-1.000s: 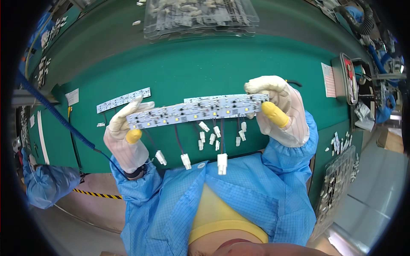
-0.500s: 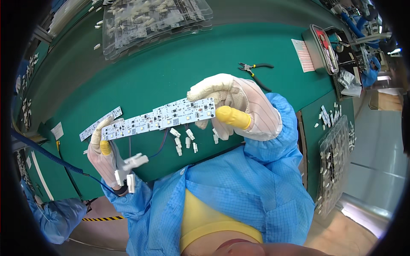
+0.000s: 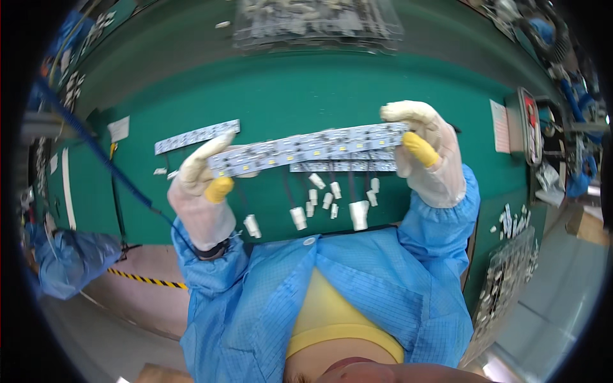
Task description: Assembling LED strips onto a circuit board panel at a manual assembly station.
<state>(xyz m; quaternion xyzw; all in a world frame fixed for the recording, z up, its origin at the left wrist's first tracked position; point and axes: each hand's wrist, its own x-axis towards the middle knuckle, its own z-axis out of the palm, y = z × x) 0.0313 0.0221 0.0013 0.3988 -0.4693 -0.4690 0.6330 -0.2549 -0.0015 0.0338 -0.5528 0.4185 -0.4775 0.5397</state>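
Gripping one LED strip board [image 3: 310, 148] between both hands [image 3: 203, 191] [image 3: 426, 153] — clear trays [image 3: 317, 24] stacked beyond.

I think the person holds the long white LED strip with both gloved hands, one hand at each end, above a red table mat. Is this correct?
Not quite: the table mat is green, not red, as the head view shows. The rest holds: the left hand and the right hand, both gloved, grip the long white LED strip at its two ends above the mat.

Blue smock sleeves, white yellow-tipped gloves
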